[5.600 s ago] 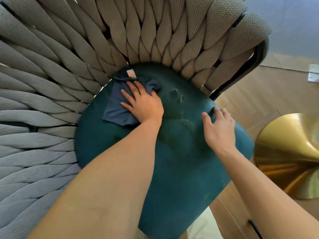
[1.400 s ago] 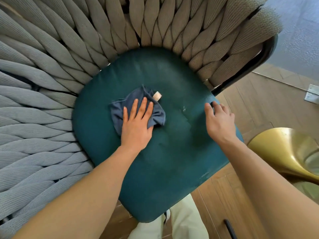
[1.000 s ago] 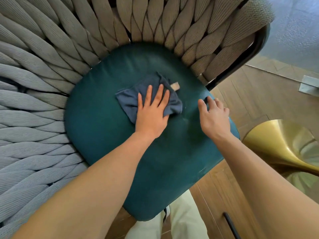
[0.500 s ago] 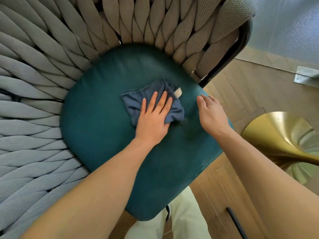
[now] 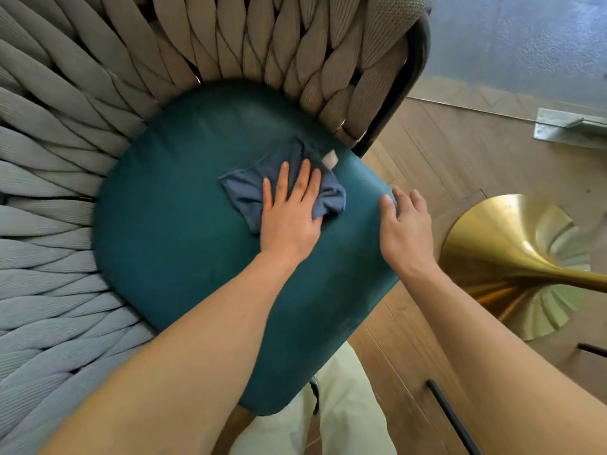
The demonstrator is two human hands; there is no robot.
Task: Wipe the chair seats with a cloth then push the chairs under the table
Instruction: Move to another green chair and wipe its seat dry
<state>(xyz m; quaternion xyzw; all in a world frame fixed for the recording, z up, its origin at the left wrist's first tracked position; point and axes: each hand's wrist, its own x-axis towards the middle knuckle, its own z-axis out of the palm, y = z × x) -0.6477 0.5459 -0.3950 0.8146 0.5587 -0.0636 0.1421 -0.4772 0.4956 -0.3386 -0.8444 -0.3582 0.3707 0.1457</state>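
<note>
1. The left hand (image 5: 290, 213) lies flat on a dark blue cloth (image 5: 251, 188), with the fingers straight and a little spread, and presses it down on the seat.
2. The cloth is crumpled and lies on the far right part of the teal seat cushion (image 5: 184, 231), close to the right edge. A small pale label (image 5: 330, 159) shows at its far corner, just beyond the fingertips.
3. The right hand (image 5: 405, 224) is at the right edge of the same cushion. Its fingers are relaxed and slightly curved, and the fingertips touch the edge of the cushion; they do not hold anything.
4. The two hands are near each other, with a strip of bare cushion between them.
5. The chair has a back of thick woven rope (image 5: 203, 44), beige at the far side and grey on the left, which goes around the cushion. A dark metal frame (image 5: 409, 83) runs along its right end.
6. To the right of the chair, on the wooden floor (image 5: 437, 159), stands a gold fluted table base (image 5: 512, 257).
7. A grey metal bracket (image 5: 568, 128) lies on the floor at the far right, beside the blue wall (image 5: 525, 37).
8. Below the near edge of the cushion, a leg in pale trousers (image 5: 341, 405) is visible.
</note>
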